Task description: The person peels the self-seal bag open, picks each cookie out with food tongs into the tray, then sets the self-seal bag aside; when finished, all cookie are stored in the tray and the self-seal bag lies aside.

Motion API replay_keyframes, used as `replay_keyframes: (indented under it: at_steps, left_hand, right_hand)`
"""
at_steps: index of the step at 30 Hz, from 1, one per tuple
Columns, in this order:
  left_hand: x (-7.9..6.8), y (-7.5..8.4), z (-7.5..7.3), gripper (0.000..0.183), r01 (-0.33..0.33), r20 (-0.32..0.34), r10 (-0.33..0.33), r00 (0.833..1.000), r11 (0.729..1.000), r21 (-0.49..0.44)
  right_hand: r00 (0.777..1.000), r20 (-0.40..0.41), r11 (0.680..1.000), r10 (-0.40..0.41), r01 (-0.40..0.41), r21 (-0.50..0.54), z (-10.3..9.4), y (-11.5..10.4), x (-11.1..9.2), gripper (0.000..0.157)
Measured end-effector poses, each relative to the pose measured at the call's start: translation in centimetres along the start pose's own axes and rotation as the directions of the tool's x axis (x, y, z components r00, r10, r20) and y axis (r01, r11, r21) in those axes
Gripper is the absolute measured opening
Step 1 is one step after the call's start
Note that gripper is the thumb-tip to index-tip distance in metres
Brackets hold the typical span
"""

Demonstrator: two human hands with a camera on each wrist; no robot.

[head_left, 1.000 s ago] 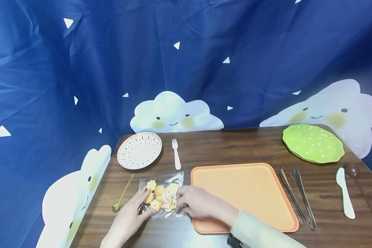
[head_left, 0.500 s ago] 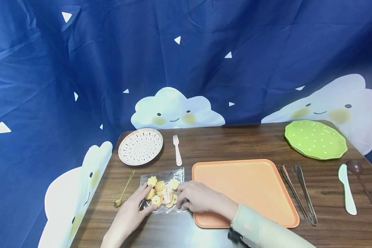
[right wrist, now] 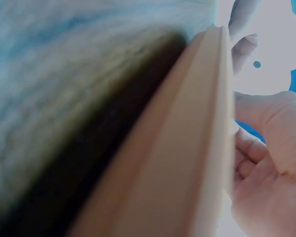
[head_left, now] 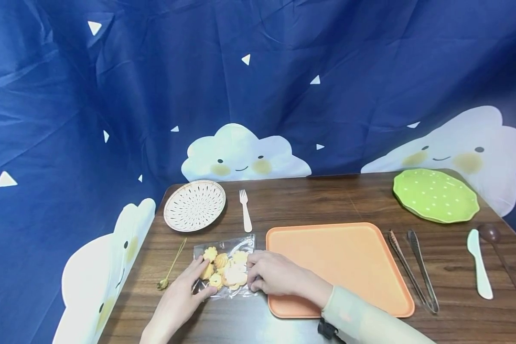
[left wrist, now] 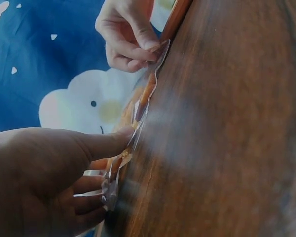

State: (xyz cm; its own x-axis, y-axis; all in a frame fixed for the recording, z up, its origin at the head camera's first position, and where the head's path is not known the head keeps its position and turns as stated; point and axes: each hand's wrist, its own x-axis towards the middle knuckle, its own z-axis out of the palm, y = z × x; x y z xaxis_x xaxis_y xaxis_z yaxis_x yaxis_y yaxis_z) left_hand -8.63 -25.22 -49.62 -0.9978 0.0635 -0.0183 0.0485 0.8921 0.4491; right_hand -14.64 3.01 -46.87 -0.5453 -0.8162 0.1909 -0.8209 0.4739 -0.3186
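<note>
A clear plastic bag of cookies [head_left: 228,267] lies flat on the table, with several yellow cookies inside. On its left side my left hand [head_left: 178,298] holds it, thumb at the near edge and fingers over the cookies. In the left wrist view, the left hand's thumb [left wrist: 106,144] touches the bag, and the other fingers bend around its left end. My right hand [head_left: 279,277] pinches the bag's right edge between thumb and curled fingers, its wrist above the orange tray [head_left: 348,267]. The right wrist view shows the right hand [right wrist: 266,163] behind the tray's rim, its fingertips hidden.
Behind the bag are a white patterned plate [head_left: 194,206] and a pink fork [head_left: 245,212]. A dried flower stem [head_left: 170,265] lies left. To the right are metal tongs [head_left: 419,272], a green dotted plate [head_left: 436,196], a pale green knife [head_left: 480,265] and a brown spoon [head_left: 500,258].
The head view shifts slightly. Both hands stay on the bag in almost the same places, and the bag lies where it was.
</note>
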Motion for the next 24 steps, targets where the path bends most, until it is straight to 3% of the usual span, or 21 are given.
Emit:
replay_keyframes:
  at_steps: [17,24]
  left_hand:
    - [-0.3,-0.4,-0.3,0.073,0.002,-0.019,-0.003,1.0,1.0,-0.027]
    - [-0.3,-0.5,-0.3,0.074,0.012,-0.004,-0.013,1.0,0.999,-0.033]
  right_hand:
    - [0.999,0.012,0.999,0.044,-0.043,-0.006,-1.1,0.4,-1.1,0.005]
    - [0.998,0.01,0.997,0.06,-0.06,0.038,-2.0,0.8,-0.1,0.02]
